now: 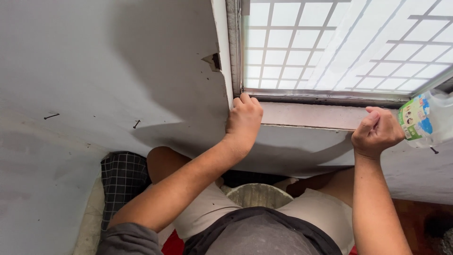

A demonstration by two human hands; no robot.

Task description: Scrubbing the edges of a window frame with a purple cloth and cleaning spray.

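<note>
I am pressing my left hand (pixel 243 118), fingers curled shut, against the left corner of the window sill (pixel 306 115), beside the chipped grey wall (pixel 118 71). My right hand (pixel 376 131) is clamping a clear plastic bottle (pixel 427 118) with a coloured label, tilted at the sill's right end, below the gridded window (pixel 339 45).
</note>
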